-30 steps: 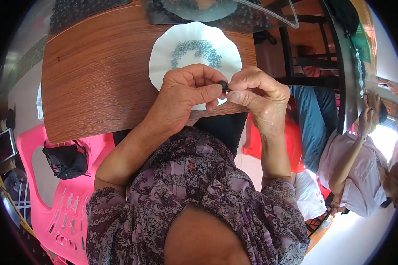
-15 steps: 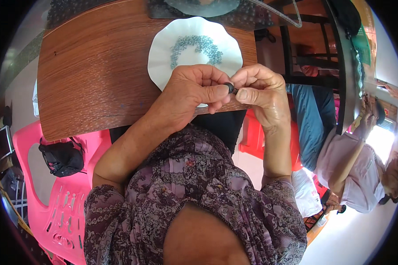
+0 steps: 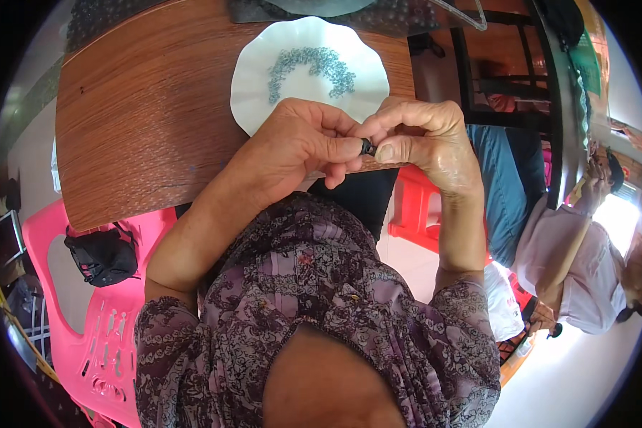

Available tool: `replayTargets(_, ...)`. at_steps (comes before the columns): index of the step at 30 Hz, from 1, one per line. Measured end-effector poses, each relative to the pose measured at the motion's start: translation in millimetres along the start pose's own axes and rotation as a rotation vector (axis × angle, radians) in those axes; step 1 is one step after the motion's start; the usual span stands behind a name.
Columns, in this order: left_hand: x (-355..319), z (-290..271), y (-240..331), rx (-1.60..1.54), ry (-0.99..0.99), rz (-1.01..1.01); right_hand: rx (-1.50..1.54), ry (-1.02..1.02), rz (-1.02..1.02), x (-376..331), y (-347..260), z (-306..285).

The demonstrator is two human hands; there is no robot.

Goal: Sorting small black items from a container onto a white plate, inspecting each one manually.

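Note:
Between my two hands is a small dark round piece [image 3: 367, 147], mostly covered by fingers; its kind I cannot make out. My left hand [image 3: 303, 146] pinches it between thumb and forefinger, the other fingers curled beneath. From the other side, the thumb and fingertips of my right hand [image 3: 421, 146] close on the same piece or on something attached to it. Both hands are held over the near edge of the table, just in front of a white plate [image 3: 253, 78] with a wavy rim. Small bluish-green bits [image 3: 314, 57] form an arc on the plate.
The wood-grain table [image 3: 143, 114] stretches to the left. A pink plastic chair [image 3: 53, 299] with a black bag [image 3: 103, 255] stands at the left. A red stool [image 3: 414, 207] is below my right forearm. Another person [image 3: 574, 264] sits at the far right.
My right hand has shifted slightly, its wrist more bent, and both hands have come a little left with the small dark piece. The whole view has tilted slightly.

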State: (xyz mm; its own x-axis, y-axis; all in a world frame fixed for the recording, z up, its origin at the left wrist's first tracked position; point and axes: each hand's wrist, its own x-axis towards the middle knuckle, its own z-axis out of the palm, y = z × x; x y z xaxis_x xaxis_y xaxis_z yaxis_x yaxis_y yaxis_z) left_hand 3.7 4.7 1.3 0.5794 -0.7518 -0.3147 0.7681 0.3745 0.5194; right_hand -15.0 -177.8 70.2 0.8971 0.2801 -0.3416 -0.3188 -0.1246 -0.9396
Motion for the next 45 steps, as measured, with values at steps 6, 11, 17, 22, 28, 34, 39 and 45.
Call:
replayTargets(6,1,-3,-6,-0.034,-0.011,-0.018,0.066,-0.124,-0.017,5,7,-6)
replayTargets(11,1,-2,-9,-0.038,-0.003,-0.004,0.065,-0.110,0.053,6,12,-5)
replayTargets(17,0,-4,-12,-0.008,0.025,-0.004,0.078,-0.083,0.056,5,16,4)
replayTargets(22,1,-3,-17,0.072,0.085,0.018,-0.028,-0.058,-0.108,3,30,9)
replayTargets(28,-2,3,-8,0.053,0.087,-0.024,0.028,-0.018,-0.023,1,30,1)
replayTargets(34,-9,13,4,0.123,0.071,-0.012,0.030,-0.080,-0.217,4,41,-12)
replayTargets(39,-10,19,2,0.128,0.092,0.022,0.065,-0.080,-0.265,1,39,-13)
replayTargets(45,-6,20,-3,0.120,0.191,0.126,0.049,0.241,-0.234,-13,39,5)
